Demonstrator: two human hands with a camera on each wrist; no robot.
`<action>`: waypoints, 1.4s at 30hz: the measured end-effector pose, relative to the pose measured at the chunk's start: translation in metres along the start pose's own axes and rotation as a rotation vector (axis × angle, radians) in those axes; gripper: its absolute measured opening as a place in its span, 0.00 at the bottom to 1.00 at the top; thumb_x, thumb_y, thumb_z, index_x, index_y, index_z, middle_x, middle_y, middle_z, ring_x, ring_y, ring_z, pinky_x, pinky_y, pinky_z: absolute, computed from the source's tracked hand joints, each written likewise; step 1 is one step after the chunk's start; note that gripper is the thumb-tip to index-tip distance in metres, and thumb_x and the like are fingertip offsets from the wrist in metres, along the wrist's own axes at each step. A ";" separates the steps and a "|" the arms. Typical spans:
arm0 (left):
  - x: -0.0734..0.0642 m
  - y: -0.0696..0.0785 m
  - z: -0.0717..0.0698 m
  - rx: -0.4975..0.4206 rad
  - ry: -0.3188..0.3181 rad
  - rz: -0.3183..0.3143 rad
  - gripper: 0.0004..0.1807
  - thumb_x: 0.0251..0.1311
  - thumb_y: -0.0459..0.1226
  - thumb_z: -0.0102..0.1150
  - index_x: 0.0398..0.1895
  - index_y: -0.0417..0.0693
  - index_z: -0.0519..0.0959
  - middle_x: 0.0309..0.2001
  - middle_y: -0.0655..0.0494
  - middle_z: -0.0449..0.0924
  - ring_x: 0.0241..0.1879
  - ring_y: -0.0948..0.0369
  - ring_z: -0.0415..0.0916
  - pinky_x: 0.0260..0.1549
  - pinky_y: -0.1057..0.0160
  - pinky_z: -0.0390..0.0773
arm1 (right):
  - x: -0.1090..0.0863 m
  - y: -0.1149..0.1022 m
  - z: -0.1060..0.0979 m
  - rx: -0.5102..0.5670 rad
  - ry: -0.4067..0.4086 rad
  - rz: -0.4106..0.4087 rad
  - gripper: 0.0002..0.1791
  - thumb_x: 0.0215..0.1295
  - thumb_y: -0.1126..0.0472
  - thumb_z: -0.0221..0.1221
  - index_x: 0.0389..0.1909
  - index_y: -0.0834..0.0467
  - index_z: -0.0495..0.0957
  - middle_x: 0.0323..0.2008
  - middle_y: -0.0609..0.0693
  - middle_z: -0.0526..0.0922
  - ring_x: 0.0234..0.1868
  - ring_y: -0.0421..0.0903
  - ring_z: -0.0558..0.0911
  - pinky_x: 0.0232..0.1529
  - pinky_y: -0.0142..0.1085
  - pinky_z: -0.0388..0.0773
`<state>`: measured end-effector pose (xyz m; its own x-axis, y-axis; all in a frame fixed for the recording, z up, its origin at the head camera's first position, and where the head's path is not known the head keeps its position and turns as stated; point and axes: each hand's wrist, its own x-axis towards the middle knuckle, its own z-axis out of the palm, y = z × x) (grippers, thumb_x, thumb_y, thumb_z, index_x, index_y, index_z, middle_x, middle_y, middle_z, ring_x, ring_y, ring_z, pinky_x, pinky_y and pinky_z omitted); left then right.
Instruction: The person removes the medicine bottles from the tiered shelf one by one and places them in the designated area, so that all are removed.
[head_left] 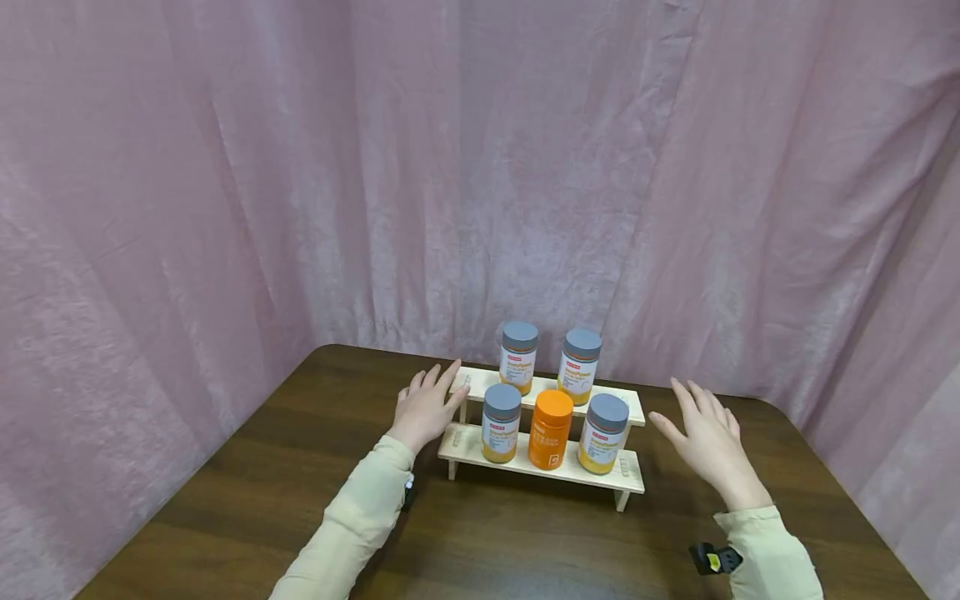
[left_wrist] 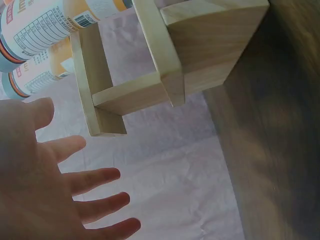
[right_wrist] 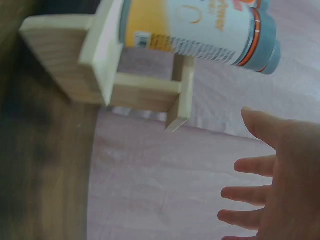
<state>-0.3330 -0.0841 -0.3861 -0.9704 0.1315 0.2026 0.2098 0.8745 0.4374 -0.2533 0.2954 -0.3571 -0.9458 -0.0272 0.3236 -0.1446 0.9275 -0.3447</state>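
A two-step light wooden rack [head_left: 540,468] stands on the table and bears several upright jars. On its lower step an orange jar [head_left: 550,429] stands between a grey-lidded jar [head_left: 500,423] at left and another grey-lidded jar [head_left: 603,434] at right. Two more grey-lidded jars, one left [head_left: 518,358] and one right [head_left: 579,367], occupy the upper step. My left hand [head_left: 425,408] is spread beside the rack's left end and holds nothing; whether it touches the rack I cannot tell. Beyond the right end, my right hand [head_left: 707,440] hovers with fingers spread, apart from the rack.
The dark brown wooden table [head_left: 517,550] reaches back to a pink curtain [head_left: 540,167] that hangs behind and along both sides. A dark wrist strap [head_left: 714,559] shows at the right sleeve.
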 end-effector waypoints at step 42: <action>0.016 -0.036 0.020 -0.621 -0.358 -0.171 0.21 0.55 0.32 0.60 0.52 0.34 0.70 0.45 0.41 0.76 0.37 0.54 0.79 0.33 0.54 0.83 | 0.043 -0.062 -0.004 0.326 -0.042 -0.073 0.36 0.70 0.54 0.55 0.72 0.62 0.51 0.65 0.68 0.65 0.63 0.67 0.70 0.61 0.60 0.68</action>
<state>-0.3584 -0.1039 -0.4158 -0.9529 0.2545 -0.1651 -0.0221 0.4846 0.8745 -0.2843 0.2376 -0.3184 -0.9397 -0.1113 0.3234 -0.2917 0.7546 -0.5878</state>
